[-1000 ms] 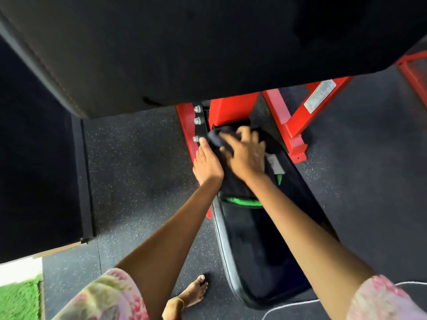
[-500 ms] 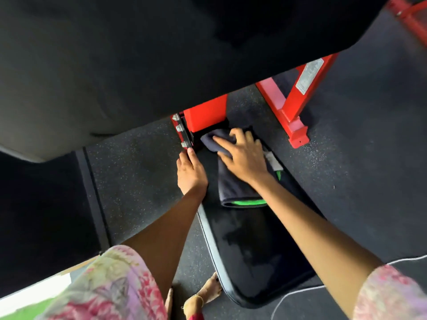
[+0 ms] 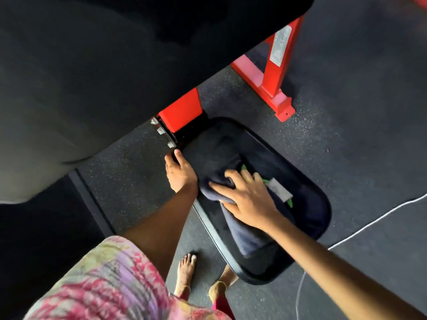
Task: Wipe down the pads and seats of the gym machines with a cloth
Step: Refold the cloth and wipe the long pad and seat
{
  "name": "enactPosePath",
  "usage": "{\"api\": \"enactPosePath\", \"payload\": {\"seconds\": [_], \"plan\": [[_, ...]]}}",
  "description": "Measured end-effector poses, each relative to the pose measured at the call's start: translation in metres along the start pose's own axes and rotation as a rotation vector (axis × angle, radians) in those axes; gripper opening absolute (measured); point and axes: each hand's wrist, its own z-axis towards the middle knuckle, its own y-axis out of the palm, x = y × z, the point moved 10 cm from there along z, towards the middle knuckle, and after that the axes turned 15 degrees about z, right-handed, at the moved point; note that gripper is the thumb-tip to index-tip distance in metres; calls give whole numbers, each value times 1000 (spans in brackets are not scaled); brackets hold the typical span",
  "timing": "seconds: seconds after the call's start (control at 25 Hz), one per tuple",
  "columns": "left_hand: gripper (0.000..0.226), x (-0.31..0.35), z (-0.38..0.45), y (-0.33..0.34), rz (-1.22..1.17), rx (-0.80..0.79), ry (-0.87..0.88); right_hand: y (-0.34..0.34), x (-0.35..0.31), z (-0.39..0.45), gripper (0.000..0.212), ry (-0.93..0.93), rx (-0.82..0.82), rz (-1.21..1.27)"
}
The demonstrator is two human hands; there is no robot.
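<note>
A black seat pad [image 3: 309, 204] of a red-framed gym machine lies low in the middle of the view. A dark navy cloth [image 3: 245, 236] with green trim and a white label lies bunched on it. My right hand [image 3: 247, 199] presses on the cloth with fingers spread, the fingertips digging into a fold. My left hand [image 3: 180, 172] rests on the seat's left edge near the bolts, fingers curled over the rim. A large black back pad [image 3: 115, 65] fills the top left, close to the camera.
Red frame legs [image 3: 275, 84] stand on the speckled rubber floor [image 3: 358, 135] behind the seat. A bolted bracket [image 3: 161, 132] sits at the seat's far left corner. A white cord [image 3: 369, 222] runs across the floor at right. My bare feet [image 3: 184, 273] stand below the seat.
My right hand has dragged the cloth from the seat's far end toward me, bunching it. My left hand stays at the seat's left edge. The view has shifted and pulled back.
</note>
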Motion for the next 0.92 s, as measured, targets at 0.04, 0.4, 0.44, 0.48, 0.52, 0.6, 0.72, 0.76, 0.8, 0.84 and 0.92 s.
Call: {"api": "enactPosePath", "payload": {"seconds": [0.04,0.4,0.44,0.48,0.52,0.6,0.72,0.76,0.8,0.84,0.92], "plan": [[43,0,0,0,3,6,-2,-5,8,-6,45,-56,-36,-25],[67,5,-2,1,86,-25,21,6,-37,-46,52,155,16,-37],[71,6,-2,0,123,-14,35,3,-36,-61,48,61,-53,-34],[75,8,-2,-1,166,-6,52,-4,-26,-71,46,49,-67,-47],[77,11,-3,0,197,-3,71,-14,-11,-74,44,124,-26,-63],[79,16,-4,1,227,2,114,-28,16,-69,46,467,141,-134],[78,26,-6,1,280,28,248,-8,-13,-50,50,604,232,-106],[77,32,-9,1,293,34,330,3,-30,-49,49,493,185,-63],[77,39,-14,2,303,38,431,10,-44,-56,46,357,102,-29],[77,48,-20,3,312,41,539,10,-52,-69,44,234,22,-16],[76,61,-35,4,324,57,717,-1,-44,-90,45,158,-29,-23]]}}
